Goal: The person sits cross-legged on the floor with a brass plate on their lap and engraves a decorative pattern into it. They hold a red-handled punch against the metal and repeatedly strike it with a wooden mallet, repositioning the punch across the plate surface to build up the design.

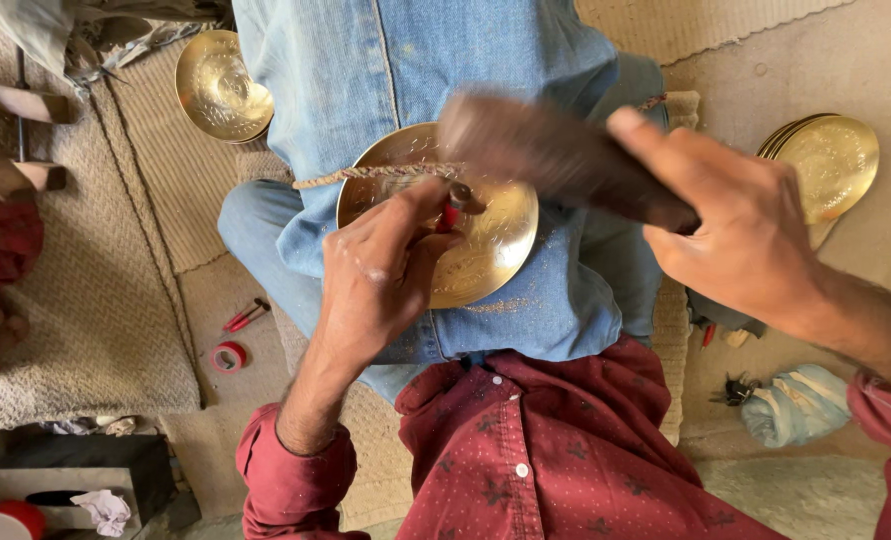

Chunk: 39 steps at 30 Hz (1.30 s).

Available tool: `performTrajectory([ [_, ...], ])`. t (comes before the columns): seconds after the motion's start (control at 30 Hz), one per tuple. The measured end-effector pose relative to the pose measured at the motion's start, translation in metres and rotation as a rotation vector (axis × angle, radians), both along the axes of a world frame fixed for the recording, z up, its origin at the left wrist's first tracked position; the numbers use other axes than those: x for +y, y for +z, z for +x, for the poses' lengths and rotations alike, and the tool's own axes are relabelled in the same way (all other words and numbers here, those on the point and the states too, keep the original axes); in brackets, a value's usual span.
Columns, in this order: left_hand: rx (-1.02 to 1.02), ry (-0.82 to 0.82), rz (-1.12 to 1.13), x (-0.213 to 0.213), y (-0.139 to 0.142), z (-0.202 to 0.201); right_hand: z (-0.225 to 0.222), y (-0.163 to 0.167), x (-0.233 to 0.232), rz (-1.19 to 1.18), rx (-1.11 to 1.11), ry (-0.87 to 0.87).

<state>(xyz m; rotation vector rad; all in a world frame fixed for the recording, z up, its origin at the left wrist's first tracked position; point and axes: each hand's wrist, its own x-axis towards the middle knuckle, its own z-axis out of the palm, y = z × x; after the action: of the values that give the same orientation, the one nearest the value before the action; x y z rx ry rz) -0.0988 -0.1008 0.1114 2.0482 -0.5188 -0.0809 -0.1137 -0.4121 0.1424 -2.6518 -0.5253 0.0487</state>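
A round brass plate (496, 250) with engraved patterns rests on my denim-covered lap, held by a twisted cord (366, 176) across its top. My left hand (381, 270) pinches a small chisel with a red grip (453, 208) against the plate's face. My right hand (741, 225) grips a dark wooden mallet (556, 150), blurred with motion, just above the chisel's head. Fine metal filings lie along the plate's lower edge.
Another brass bowl (221, 88) lies on the woven mat at upper left. A stack of brass plates (831, 160) sits at right. Red pliers (246, 315) and a red tape roll (229, 356) lie on the floor left; a bundled pale cloth (801, 403) lies at lower right.
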Motion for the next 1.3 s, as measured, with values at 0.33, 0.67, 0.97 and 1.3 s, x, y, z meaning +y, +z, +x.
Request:
performTrajectory([
  [0.33, 0.037, 0.005, 0.012, -0.002, 0.003, 0.006, -0.004, -0.003, 0.005, -0.026, -0.076, 0.062],
  [0.67, -0.04, -0.323, -0.041, 0.007, 0.005, 0.027, -0.041, -0.023, -0.01, 0.363, 0.034, -0.264],
  [0.97, -0.066, -0.336, -0.003, 0.007, 0.004, 0.029, -0.034, -0.025, 0.004, 0.139, -0.094, -0.029],
  [1.3, -0.106, -0.351, -0.018, 0.008, 0.001, 0.03, -0.034, -0.016, 0.002, 0.409, 0.165, -0.163],
])
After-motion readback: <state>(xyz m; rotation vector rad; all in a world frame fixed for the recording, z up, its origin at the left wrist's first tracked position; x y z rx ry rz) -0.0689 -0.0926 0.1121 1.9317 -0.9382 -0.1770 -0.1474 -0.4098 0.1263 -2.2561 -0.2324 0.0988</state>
